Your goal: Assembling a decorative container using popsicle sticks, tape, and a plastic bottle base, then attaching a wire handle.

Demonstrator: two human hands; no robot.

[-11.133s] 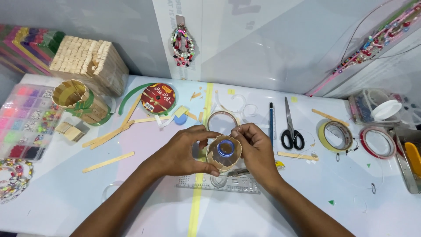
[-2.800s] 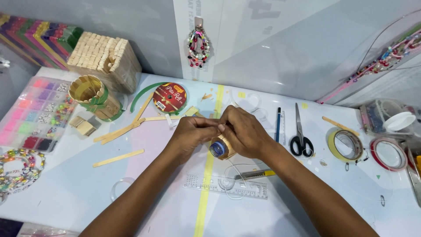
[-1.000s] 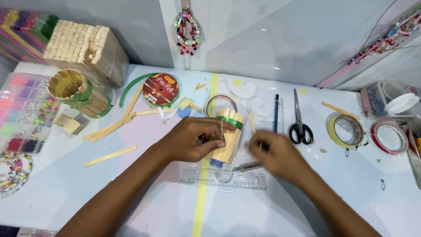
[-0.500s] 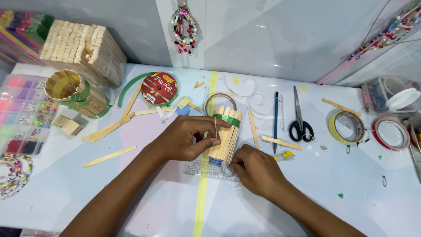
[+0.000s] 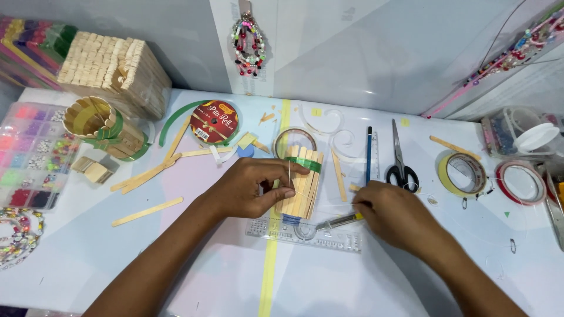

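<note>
**Head view: left hand steadies a stick cylinder, right hand rests on a cutter**

Head view looks down on both forearms reaching in from the bottom edge over a pale worktop (image 5: 88, 258). The left arm comes up from the lower left, its left hand (image 5: 247, 191) turned palm-right against the stick cylinder (image 5: 301, 183). The right arm enters from the lower right, and the right hand (image 5: 393, 214) lies knuckles-up, low over the worktop.

The cylinder lies on its side near the middle of the worktop, made of pale wooden sticks with a green band at its far end and a blue one at its near end. It rests partly on a clear ruler (image 5: 305, 235). Behind it is a round red pack (image 5: 214, 121) with a printed label, lying flat beside a green paper arc. Far left is a clear bead box (image 5: 29, 152) with coloured compartments. At the back left stands a block of stacked sticks (image 5: 111, 67). Right of centre lie scissors (image 5: 400, 164), a yellow tape roll (image 5: 462, 174) and a red tape roll (image 5: 521, 183).

The left fingers are curled together and pinch the cylinder's side, thumb below. The right fingers are bent and close together, touching the end of a yellow-handled cutter (image 5: 339, 221); whether they actually grip it cannot be told.
</note>
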